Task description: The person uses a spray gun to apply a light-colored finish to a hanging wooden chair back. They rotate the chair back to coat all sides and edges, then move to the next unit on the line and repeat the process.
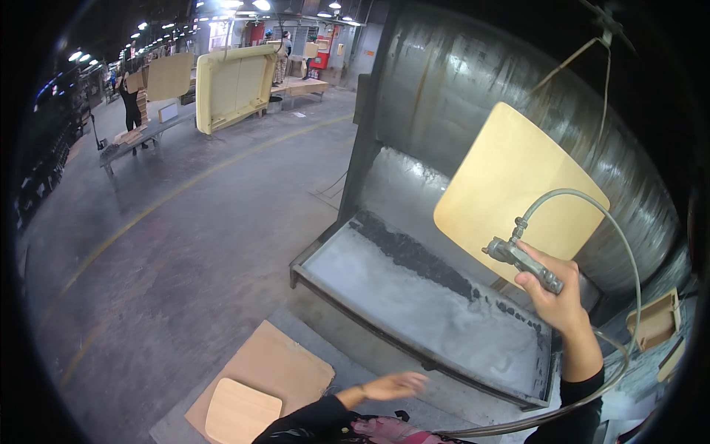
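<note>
My right hand [558, 292] is wrapped round the handle of a metal spray gun [510, 253], whose nozzle points left. A grey hose [573, 194] runs from the gun's top, arcs over and curves down past my right forearm. Behind the gun, a pale wooden panel [510, 170] with rounded corners hangs tilted from a wire hook [603, 44]. Low in the middle, my left hand [396, 385] is held out with its fingers loosely stretched and nothing in it. To its left, a small wooden panel [242, 411] lies on a sheet of brown cardboard [274, 361].
A metal spray booth wall [436, 89] stands behind the hanging panel, above a trough [296, 275] of cloudy water. At the far left hang a pale framed piece [235, 89] and another panel [170, 76]. A person [131, 103] stands near a low bench [133, 146].
</note>
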`<state>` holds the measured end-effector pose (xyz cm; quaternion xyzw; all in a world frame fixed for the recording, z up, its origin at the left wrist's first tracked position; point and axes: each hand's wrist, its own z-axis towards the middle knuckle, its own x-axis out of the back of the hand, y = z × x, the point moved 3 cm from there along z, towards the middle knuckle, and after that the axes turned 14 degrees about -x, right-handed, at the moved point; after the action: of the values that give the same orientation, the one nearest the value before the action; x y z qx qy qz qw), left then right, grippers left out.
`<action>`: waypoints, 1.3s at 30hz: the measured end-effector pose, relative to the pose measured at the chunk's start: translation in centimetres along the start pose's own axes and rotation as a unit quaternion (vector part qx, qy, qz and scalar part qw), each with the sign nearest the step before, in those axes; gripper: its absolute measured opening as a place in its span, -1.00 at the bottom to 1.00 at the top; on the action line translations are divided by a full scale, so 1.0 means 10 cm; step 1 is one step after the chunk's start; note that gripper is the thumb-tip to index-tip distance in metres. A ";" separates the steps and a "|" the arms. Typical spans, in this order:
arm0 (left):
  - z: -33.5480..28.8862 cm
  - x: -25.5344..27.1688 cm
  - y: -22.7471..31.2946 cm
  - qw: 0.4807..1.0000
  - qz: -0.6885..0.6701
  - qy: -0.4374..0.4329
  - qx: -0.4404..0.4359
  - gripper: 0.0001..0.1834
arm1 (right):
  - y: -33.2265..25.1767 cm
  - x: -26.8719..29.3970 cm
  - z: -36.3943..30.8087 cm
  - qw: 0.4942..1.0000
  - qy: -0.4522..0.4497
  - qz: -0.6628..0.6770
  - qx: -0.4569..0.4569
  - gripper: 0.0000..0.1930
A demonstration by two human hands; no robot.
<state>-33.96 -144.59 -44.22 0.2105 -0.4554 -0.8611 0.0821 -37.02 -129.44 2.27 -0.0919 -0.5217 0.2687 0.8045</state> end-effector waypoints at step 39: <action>-3.31 -0.17 -0.72 0.727 0.225 0.450 0.467 -0.52 | 1.60 1.31 -1.19 0.931 -0.020 -0.348 0.106 -0.32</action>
<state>-17.59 -164.74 -66.11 0.4761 -0.7438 -0.3006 0.3601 -27.72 -107.55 0.58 0.1872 -0.5053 0.0272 0.8419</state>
